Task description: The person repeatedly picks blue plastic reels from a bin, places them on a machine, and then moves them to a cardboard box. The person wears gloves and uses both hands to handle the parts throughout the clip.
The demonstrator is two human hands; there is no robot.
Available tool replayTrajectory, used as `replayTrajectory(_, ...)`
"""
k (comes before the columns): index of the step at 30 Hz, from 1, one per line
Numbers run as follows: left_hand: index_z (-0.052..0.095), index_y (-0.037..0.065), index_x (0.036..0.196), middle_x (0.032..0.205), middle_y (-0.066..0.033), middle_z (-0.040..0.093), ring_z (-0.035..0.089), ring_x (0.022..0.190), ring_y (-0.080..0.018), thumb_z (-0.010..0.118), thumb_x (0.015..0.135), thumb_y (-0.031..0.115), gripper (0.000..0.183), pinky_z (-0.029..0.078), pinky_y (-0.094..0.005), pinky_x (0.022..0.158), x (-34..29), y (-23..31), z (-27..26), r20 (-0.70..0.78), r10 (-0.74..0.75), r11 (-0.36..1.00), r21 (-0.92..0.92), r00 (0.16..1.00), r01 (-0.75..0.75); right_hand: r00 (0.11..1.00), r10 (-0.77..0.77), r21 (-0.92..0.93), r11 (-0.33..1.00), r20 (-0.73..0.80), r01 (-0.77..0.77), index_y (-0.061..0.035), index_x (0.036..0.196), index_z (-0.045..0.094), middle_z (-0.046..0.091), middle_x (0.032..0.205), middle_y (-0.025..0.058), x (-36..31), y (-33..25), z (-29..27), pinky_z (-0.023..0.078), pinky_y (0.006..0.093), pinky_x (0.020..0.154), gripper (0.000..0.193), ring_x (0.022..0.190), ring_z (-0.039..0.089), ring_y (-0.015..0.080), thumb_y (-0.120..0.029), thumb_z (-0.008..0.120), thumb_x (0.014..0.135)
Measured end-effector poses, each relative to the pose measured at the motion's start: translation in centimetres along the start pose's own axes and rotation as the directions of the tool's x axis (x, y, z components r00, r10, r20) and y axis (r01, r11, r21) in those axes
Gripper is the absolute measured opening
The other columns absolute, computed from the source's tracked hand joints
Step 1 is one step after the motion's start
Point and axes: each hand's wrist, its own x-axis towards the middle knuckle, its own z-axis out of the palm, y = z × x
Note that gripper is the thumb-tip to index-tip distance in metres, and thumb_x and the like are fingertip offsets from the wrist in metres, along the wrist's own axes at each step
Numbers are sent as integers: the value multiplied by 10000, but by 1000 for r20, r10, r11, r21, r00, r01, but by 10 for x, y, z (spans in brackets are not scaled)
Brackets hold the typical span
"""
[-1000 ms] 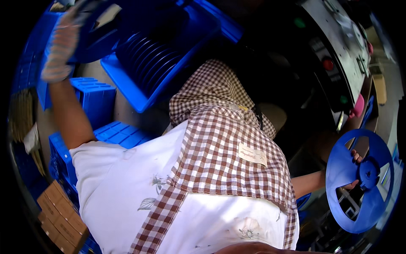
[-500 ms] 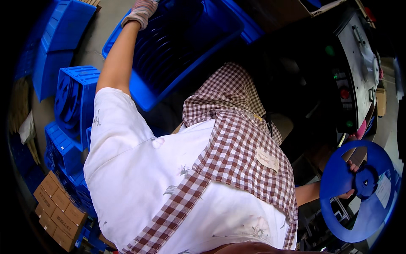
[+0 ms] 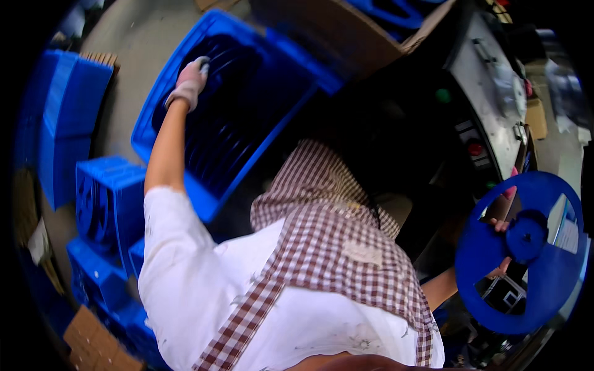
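Observation:
At the far left, my left hand, in a light work glove, is over the inside of a large blue plastic crate. Its fingers are drawn together at the row of dark blue reels standing on edge there; whether they grip a rim is blurred. On the right, my right hand, bare, holds a big blue spoked reel near its hub. Fingers show through two of the reel's openings, and part of the hand is hidden behind it.
Stacked blue crates and a blue bin with reels stand at the left, above brown cartons. An open cardboard box sits beyond the crate. A machine with a pale metal top and buttons stands at the right.
The view has shifted, so the crate shows lower and more fully. My left hand has moved in over the reels. My right hand still holds its reel.

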Motion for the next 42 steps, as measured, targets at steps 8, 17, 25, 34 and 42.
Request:
replayTrajectory(8,563,102,1320,1124,-184,671,646,1053,-339,623,938,295,432,506,-423,923,52,307,-130,-501,617,640,-131,607,-757,987,-63,-65,996,-151,53,65,1235,446,516,1069,166,-12,7,45,414,401,1021,598,1054,517,266,-406,546,880)
replayTrajectory(17,416,16,1419,1253,-275,599,590,1180,-394,644,841,505,791,465,-476,996,148,400,-84,248,158,917,322,956,-235,928,-188,-197,972,-322,129,57,1266,440,547,1028,163,-44,-1,57,432,392,992,614,1013,544,258,-409,530,877)
replayTrajectory(25,461,65,1407,1231,-250,614,637,1104,-355,637,854,390,665,493,-415,962,118,341,-164,178,373,884,231,910,-408,949,-109,-28,994,-294,106,47,1291,403,494,1040,156,-44,6,55,390,381,972,615,991,495,239,-391,555,887)
replayTrajectory(34,406,157,1475,1322,-134,543,478,1288,-354,779,674,118,884,359,-467,1130,-36,342,-237,-49,920,389,-1,388,-921,941,336,587,770,-42,-249,47,1272,440,490,1035,162,-7,48,85,413,397,856,628,925,481,259,-457,465,898)
replayTrajectory(42,535,222,1343,1313,-82,579,499,1269,-283,649,844,185,513,371,-472,1096,-83,457,-161,-9,947,-298,358,-323,-885,714,690,489,587,114,-645,13,1454,331,521,1298,219,17,144,101,458,414,972,688,1157,545,318,-435,436,943)
